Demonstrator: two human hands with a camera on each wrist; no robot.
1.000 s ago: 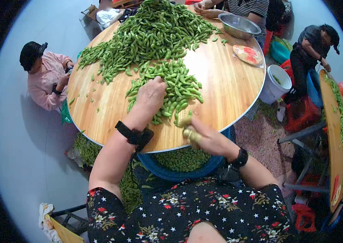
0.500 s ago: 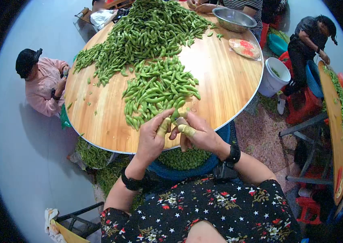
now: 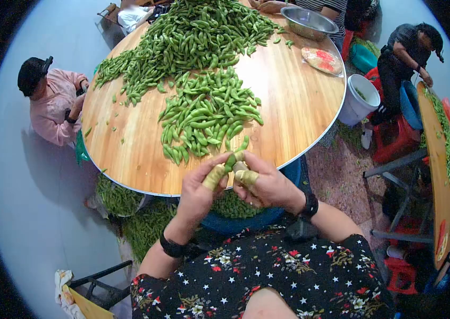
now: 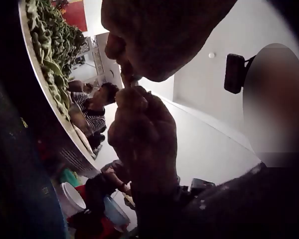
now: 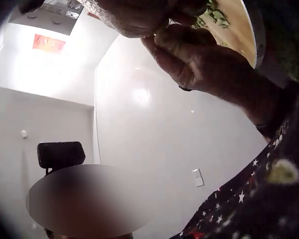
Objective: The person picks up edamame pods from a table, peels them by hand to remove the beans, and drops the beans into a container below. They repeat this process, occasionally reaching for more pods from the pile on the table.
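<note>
In the head view, a green pod [image 3: 230, 161] is pinched between both hands at the near edge of the round table [image 3: 134, 170]. The left hand [image 3: 199, 186] grips its left side with thumb and finger; the thumb has a yellowish wrap. From the right, the right hand [image 3: 268, 185] pinches with a wrapped thumb and finger, and a green piece sticks up above its fingertips. Loose pods [image 3: 203, 114] lie just beyond the hands. Both wrist views show the hands meeting at their fingertips, too dark to make out the pod.
A large heap of pods [image 3: 187, 48] covers the far side. At the back right are a metal bowl [image 3: 310, 22] and a flat packet [image 3: 321, 60]. A blue tub [image 3: 235, 218] of green pieces stands below the near edge. A white bucket [image 3: 360, 95] and other people are around.
The left hand has come back from the loose pods to meet the right hand, and the two now hold a pod between them over the near edge.
</note>
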